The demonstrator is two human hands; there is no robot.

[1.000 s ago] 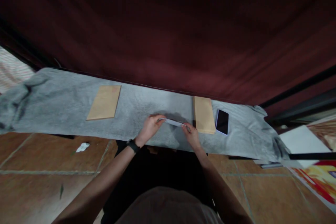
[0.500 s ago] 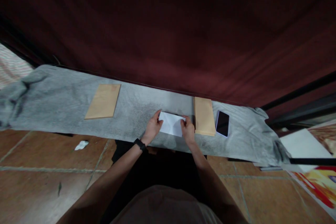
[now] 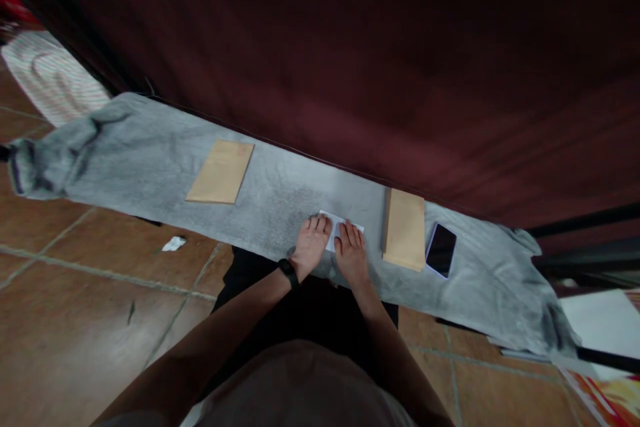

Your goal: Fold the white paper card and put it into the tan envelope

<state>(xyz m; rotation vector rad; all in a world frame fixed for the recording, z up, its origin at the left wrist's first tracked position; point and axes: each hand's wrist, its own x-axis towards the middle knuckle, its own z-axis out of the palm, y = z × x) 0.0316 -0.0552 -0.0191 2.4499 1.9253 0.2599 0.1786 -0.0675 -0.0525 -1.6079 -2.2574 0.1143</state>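
A folded white paper [image 3: 334,227] lies on the grey cloth [image 3: 150,167] covering a long narrow surface. My left hand [image 3: 311,245], with a black watch at the wrist, lies flat on the paper's left part, fingers stretched out. My right hand [image 3: 351,253] presses flat on its right part, fingers together and extended. The two hands sit side by side and hide most of the paper.
A brown envelope [image 3: 221,172] lies to the left on the cloth. A stack of brown envelopes [image 3: 405,228] sits to the right, with a black phone [image 3: 441,250] beside it. A dark red curtain hangs behind. The floor is brown tile with a paper scrap [image 3: 174,243].
The paper was held up between both hands, then laid on the cloth. Both hands moved together and now press flat on top of it. The view has shifted.
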